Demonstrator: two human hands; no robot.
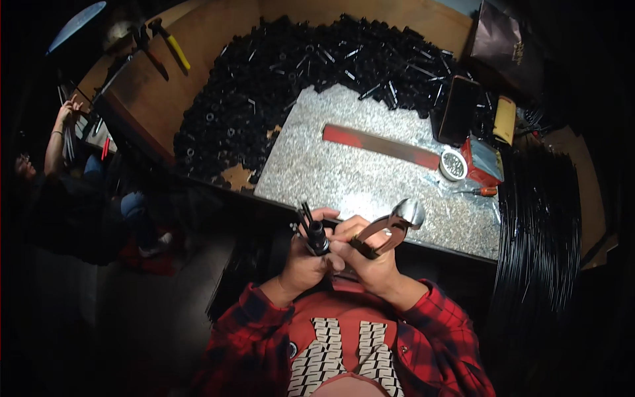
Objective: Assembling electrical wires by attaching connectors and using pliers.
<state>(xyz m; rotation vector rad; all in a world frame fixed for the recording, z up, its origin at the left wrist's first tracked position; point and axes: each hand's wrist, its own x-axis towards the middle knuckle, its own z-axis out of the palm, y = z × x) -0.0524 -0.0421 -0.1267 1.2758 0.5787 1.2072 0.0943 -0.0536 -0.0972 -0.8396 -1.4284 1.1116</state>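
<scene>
Both my hands are close together in front of my chest, just off the table's near edge. My left hand [305, 262] is wrapped round a black tubular part [317, 237], whose open round end points up. Thin black cables [306, 213] stick up beside that part. In my right hand [378, 270] are pincers [405, 216] with a rounded, shiny metal head that points away to the right. Its fingertips also touch or nearly touch the black tubular part. The palms and the lower part of the tool are hidden.
A large heap of black parts [278, 79] fills the back. On the speckled tabletop [297, 159] lie a red-and-brown bar [380, 147], a white cup of small metal pieces [453, 165] and a phone [460, 109]. Black cables [539, 225] hang at right. Another person [73, 192] works at left.
</scene>
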